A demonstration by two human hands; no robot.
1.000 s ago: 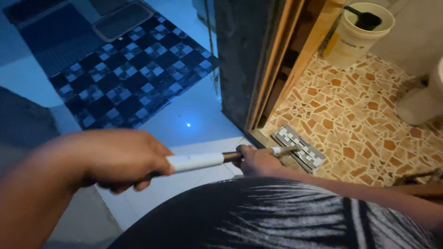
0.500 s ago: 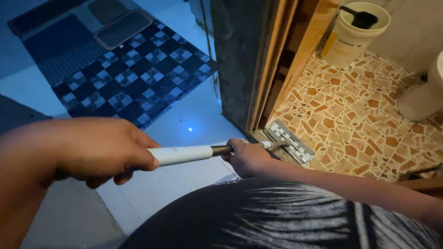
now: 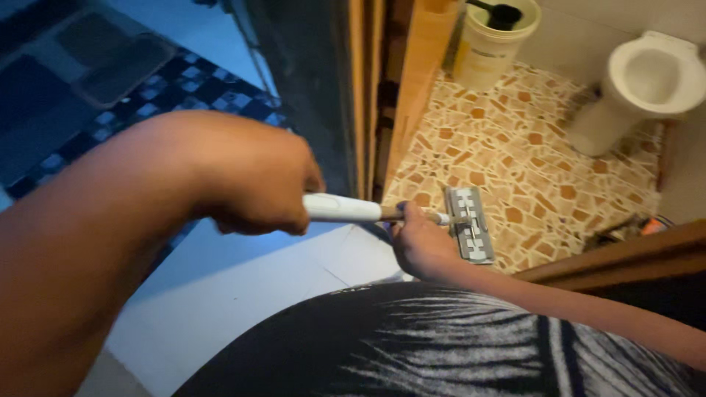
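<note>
I hold a flat mop by its pole point(image 3: 346, 209), which has a white grip and a metal shaft. My left hand point(image 3: 254, 184) is closed around the white upper end, close to the camera. My right hand point(image 3: 421, 242) grips the shaft lower down, just behind the head. The grey rectangular mop head point(image 3: 469, 234) lies flat on the orange and cream mosaic floor point(image 3: 515, 147) just inside a doorway.
A wooden door frame point(image 3: 412, 88) stands beside the mop head. A cream bucket point(image 3: 489, 44) with a dark scoop sits at the back of the mosaic floor, a white toilet point(image 3: 647, 77) at right. A blue patterned mat point(image 3: 147, 95) lies on pale tiles point(image 3: 294, 279) at left.
The view has swung right and closer, bringing the toilet into sight. My left hand has risen toward the camera, and the mop head sits a little further onto the mosaic floor.
</note>
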